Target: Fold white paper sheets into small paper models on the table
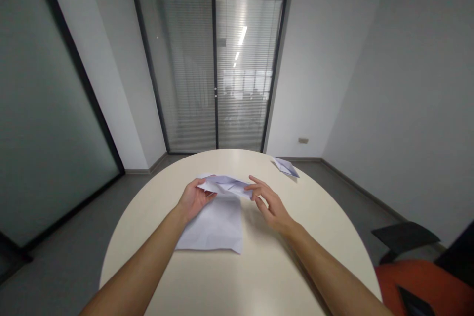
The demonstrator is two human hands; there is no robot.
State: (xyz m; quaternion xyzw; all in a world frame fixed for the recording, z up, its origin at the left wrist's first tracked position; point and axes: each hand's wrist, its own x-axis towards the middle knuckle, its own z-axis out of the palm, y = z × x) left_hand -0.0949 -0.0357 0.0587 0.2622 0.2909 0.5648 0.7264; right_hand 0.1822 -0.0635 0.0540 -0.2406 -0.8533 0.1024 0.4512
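A folded piece of white paper (227, 185) is held up over the table between my two hands. My left hand (194, 200) grips its left end, with the thumb on top and the fingers underneath. At the right end, my right hand (269, 203) pinches the paper's edge lightly, its index finger lifted away. Below the folded piece lies a white paper sheet (218, 229) with creases and a slightly raised front corner. Whether the two papers are joined cannot be made out, since the upper one covers the sheet's far edge.
Another folded white paper (286, 167) rests near the far right edge of the round cream table (177, 286). A chair with an orange seat (422, 284) and black armrest (405, 234) stands at the right. Beyond the table is a glazed double door (215, 74) with blinds.
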